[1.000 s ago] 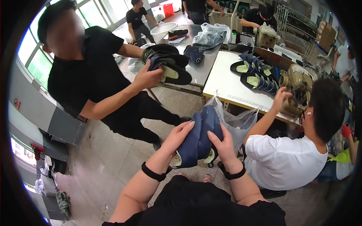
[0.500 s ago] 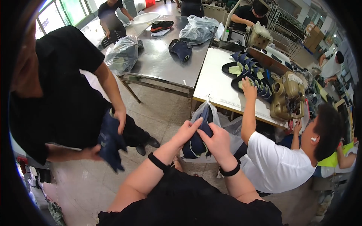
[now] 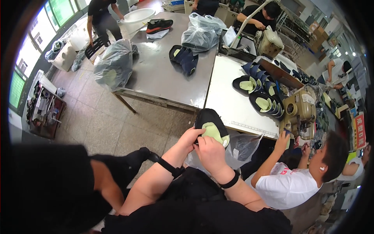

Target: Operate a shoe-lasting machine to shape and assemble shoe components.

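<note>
Shoe upper (image 3: pixel 211 130), head view: turned since the earlier frame, showing us its pale-green lining
Long axis: runs away from us, far end leaning left
Left hand (image 3: pixel 188 139): pinches the near left edge
Right hand (image 3: pixel 210 153): fingers curl against the near end; we cannot tell whether they pinch
Upper from fingers: mostly forward

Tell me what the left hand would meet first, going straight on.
The left hand would likely meet the green-lined shoe upper it holds; beyond, perhaps the white table, though depth is unclear.
</note>
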`<action>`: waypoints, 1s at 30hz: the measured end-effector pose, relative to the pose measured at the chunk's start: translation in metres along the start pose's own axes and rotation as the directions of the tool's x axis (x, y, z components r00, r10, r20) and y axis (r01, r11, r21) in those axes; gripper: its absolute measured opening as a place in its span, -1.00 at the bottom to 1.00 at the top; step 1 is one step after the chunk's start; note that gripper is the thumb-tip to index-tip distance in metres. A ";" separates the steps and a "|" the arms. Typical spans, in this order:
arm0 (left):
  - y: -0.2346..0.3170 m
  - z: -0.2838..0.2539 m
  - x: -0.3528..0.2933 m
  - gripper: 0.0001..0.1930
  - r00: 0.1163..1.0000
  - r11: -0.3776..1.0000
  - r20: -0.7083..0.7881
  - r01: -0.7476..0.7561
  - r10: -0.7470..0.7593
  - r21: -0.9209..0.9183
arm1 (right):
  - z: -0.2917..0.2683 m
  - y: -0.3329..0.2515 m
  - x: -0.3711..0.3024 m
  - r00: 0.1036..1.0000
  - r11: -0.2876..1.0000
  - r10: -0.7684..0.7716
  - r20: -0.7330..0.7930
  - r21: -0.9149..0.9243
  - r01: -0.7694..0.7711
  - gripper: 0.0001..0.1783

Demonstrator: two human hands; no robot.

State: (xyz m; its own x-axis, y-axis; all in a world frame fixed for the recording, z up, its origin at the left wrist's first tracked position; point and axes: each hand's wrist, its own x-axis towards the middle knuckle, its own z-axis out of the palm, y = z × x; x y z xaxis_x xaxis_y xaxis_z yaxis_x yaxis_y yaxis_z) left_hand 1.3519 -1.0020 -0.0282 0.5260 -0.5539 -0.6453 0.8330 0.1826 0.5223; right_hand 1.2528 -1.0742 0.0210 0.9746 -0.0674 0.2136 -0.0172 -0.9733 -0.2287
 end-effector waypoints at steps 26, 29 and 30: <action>0.344 -0.188 0.192 -0.62 0.857 0.838 0.190 -0.384 0.480 -0.387 | 0.088 0.095 0.282 0.873 0.331 0.445 0.198 0.870 -0.366 -0.63; 0.356 -0.188 0.215 -0.54 0.822 0.869 0.366 -0.278 0.436 -0.409 | 0.073 0.066 0.347 0.901 0.013 0.284 0.329 0.938 -0.347 -0.22; 0.363 -0.182 0.223 -0.54 0.827 0.874 0.375 -0.256 0.420 -0.413 | 0.072 0.057 0.364 0.904 -0.023 0.204 0.374 0.926 -0.378 -0.11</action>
State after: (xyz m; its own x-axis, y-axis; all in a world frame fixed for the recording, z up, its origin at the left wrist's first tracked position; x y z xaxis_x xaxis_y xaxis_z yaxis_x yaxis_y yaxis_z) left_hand 1.8025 -0.9116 -0.0838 0.7202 -0.6857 -0.1055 0.6639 0.6371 0.3916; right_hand 1.6229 -1.1390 0.0171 0.9615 -0.1779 -0.2092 -0.1612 0.2509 -0.9545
